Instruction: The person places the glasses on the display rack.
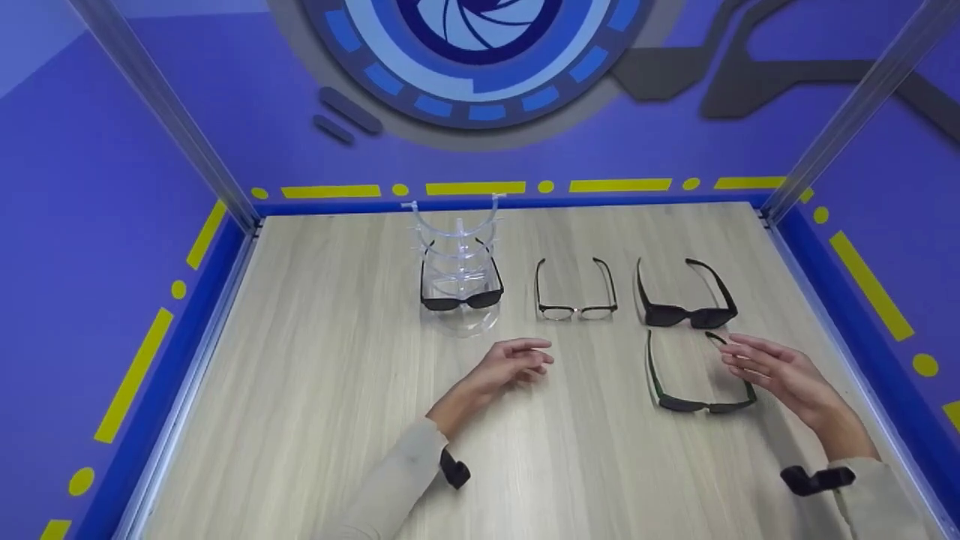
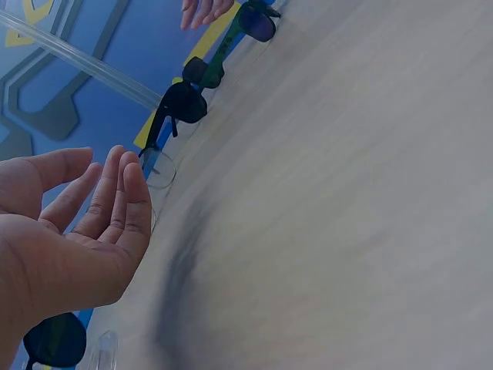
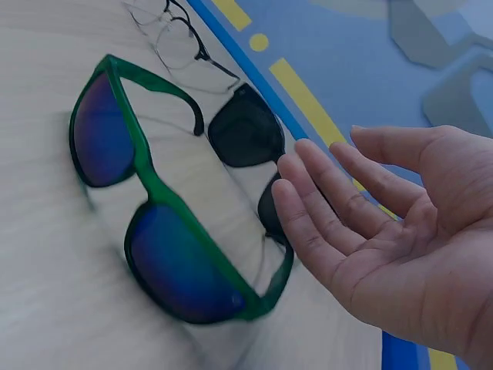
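Observation:
My left hand (image 1: 504, 369) hovers over the middle of the table with loosely bent fingers and nothing in them. The right hand (image 1: 780, 375) hangs beside the green-framed sunglasses (image 3: 185, 254), its fingers loose and overlapping one temple in the head view. Those sunglasses lie with temples spread, blue mirrored lenses toward me. Just behind them rest black sunglasses (image 1: 690, 316). Clear eyeglasses (image 1: 576, 312) with dark brow rims lie beyond my left hand. Another pair of black sunglasses (image 1: 462, 301) sits at a clear plastic eyewear stand (image 1: 460, 255), seen partly through its curved arms.
The light wood table (image 1: 315, 420) is bordered by blue printed panels (image 1: 90, 247) at the back and sides. Metal corner posts (image 1: 165, 112) rise at the back corners. A small black camera (image 1: 454, 469) is strapped to each wrist.

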### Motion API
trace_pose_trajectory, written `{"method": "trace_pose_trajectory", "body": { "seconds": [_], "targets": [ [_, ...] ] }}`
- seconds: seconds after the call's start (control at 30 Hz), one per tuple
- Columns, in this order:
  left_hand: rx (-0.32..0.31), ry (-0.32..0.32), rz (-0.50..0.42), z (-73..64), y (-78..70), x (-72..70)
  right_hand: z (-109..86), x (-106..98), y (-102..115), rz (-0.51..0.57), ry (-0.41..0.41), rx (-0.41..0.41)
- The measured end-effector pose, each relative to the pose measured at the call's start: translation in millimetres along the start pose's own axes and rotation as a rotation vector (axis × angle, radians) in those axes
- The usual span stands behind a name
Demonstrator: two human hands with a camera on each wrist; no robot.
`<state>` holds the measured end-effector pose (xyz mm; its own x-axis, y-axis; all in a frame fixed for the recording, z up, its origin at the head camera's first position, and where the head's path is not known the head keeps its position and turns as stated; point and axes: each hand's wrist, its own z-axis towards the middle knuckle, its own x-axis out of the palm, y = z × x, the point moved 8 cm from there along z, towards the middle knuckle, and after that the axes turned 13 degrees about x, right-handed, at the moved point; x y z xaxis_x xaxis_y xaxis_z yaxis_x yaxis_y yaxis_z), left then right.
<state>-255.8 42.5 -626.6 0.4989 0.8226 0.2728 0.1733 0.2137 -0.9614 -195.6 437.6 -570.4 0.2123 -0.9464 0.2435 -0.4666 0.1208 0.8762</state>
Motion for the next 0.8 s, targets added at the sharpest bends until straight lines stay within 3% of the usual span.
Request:
{"method": "trace_pose_trajectory", "body": {
  "seconds": [0.3, 0.5, 0.8],
  "targets": [
    [-0.01, 0.049, -0.014, 20.9, 2.2, 33.9, -27.1, -25, -11, 0.147, 0.084, -0.097],
    [-0.024, 0.077, -0.013, 33.8, 6.3, 60.2, -32.7, -34, -25, 0.265, 0.129, -0.078],
    [-0.064, 0.111, -0.004, 48.2, 24.4, 103.8, -34.9, -48, -45, 0.249, 0.03, -0.003]
  ]
}}
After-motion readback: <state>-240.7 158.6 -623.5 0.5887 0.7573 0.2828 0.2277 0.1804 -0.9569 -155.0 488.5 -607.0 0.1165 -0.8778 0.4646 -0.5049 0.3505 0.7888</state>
